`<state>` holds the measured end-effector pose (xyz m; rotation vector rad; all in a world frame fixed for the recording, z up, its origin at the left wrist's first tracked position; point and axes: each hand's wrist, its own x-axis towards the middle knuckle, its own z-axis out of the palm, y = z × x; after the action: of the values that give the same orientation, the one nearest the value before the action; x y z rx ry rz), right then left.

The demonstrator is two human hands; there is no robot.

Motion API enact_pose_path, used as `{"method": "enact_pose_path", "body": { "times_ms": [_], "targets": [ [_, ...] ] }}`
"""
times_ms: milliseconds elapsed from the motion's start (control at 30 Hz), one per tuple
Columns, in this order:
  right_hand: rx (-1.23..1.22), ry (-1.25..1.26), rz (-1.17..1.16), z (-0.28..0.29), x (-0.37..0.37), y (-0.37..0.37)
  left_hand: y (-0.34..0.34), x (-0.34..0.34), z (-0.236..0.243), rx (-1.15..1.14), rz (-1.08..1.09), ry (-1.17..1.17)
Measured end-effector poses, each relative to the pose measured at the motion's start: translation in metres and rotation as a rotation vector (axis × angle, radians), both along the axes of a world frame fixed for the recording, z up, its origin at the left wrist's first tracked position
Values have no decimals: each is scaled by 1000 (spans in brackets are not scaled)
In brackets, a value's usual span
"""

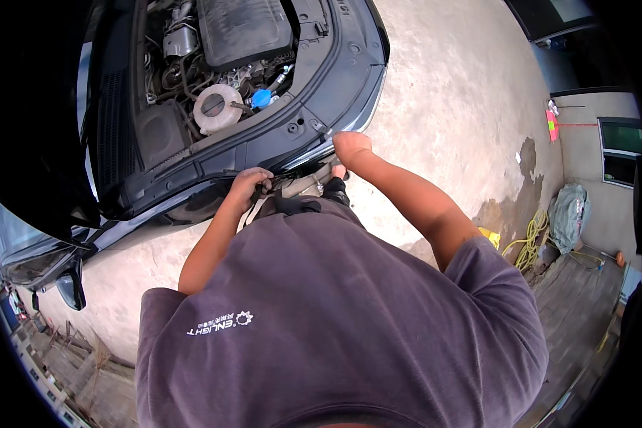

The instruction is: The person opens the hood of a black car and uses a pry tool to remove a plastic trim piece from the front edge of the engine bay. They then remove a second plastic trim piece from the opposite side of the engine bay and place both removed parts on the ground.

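My right hand [352,148] is closed in a fist at the front corner of a dark car, against the bright edge of its headlight [312,155]. What that fist holds, if anything, is hidden. Lower and to the left, my left hand [250,184] has its fingers curled together beside the front fender [189,202]. Something small and dark lies at its fingertips, too unclear to name. Between my hands, at the car's side, is a dim gap with dark and pale parts [303,187] partly covered by my body.
The bonnet is up over the engine bay, showing a black engine cover [246,32], a whitish coolant tank [217,108] and a blue cap [262,98]. A side mirror [70,287] juts out at left. A yellow hose [529,242] and a wrapped grey-green bundle [570,214] lie by the right wall.
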<state>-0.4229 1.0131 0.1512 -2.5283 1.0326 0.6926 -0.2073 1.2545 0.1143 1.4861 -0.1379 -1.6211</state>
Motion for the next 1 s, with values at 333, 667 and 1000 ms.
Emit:
{"method": "enact_pose_path", "body": {
  "times_ms": [333, 667, 1000],
  "targets": [
    [37, 25, -48, 4, 16, -12, -69, 10, -8, -42, -300, -368],
    [-12, -28, -13, -7, -10, -10, -32, 7, -13, 77, -136, -457],
    [-3, 52, 140, 11, 1, -30, 42, 23, -90, 23, -154, -618]
  ]
}}
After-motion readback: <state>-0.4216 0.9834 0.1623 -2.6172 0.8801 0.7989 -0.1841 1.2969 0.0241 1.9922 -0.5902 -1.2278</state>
